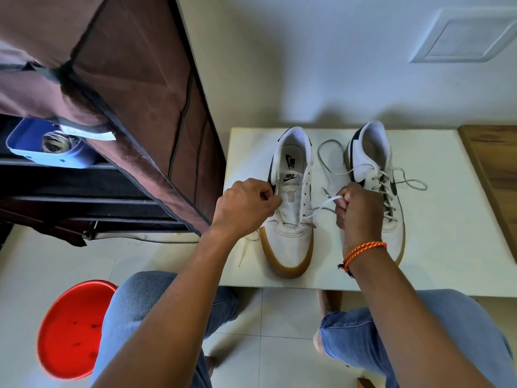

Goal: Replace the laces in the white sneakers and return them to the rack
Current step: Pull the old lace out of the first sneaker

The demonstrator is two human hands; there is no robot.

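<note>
Pale floor tiles (282, 326) run under a brown fabric shoe rack (134, 88) at the left, a red stool (71, 329) below it, and a low white desk (447, 233) against the wall. On the desk stand two white sneakers side by side. The left hand (246, 208) has its fingers curled, pinching the near-side eyelet edge of the left sneaker (289, 214). The right hand (358, 211) is clenched round a white lace (321, 207) threaded through that shoe's lower eyelets. The right sneaker (372, 169) sits just beside, laced loosely.
</note>
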